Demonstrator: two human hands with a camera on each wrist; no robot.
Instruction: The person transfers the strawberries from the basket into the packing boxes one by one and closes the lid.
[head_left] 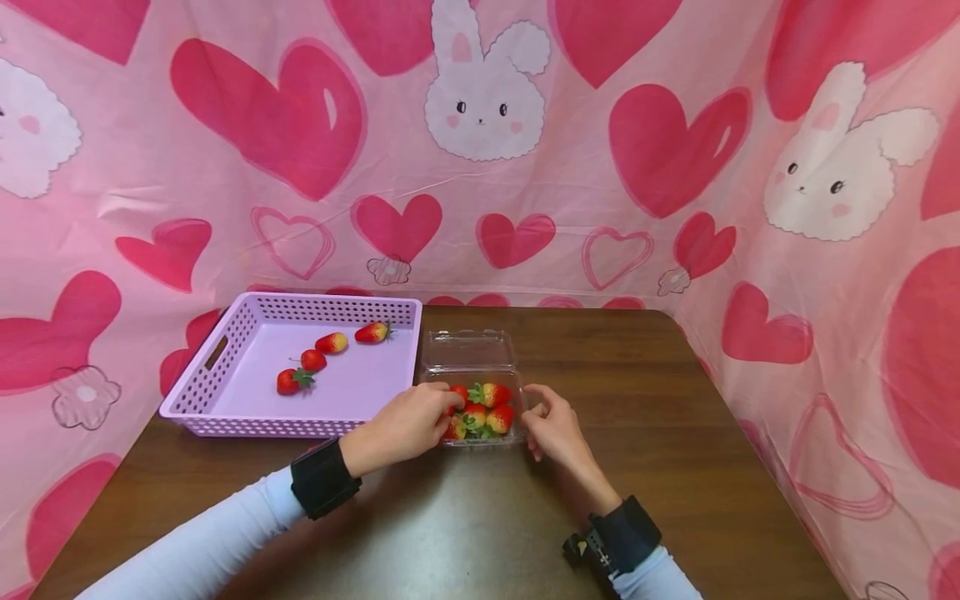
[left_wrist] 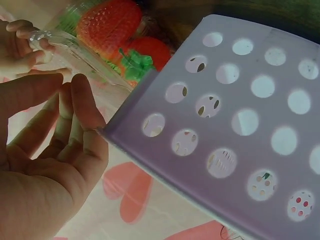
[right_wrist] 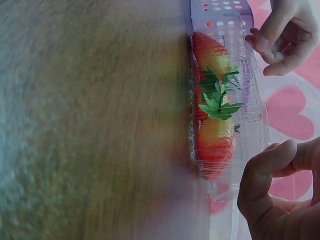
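Brown table [head_left: 637,433], both hands loosely curled and empty, left [head_left: 401,429] and right [head_left: 555,429] flanking strawberry box [head_left: 480,412].

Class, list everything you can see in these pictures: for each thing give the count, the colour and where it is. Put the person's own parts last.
Purple basket: one, lilac with holes, on the table's left side.
Strawberries in the basket: four, red with some yellow, lying in a loose row.
Clear box: one, transparent, lid open, right beside the basket.
Strawberries in the box: about five, red and yellow with green leaves; exact count unclear.
Table: one, dark brown wood.
Cloth backdrop: pink with hearts and white rabbits, behind and to both sides.
Wrist bands: two, black, one on each wrist.
Left hand: fingers at the box's left edge, reaching among its strawberries.
Right hand: fingers at the box's right edge.
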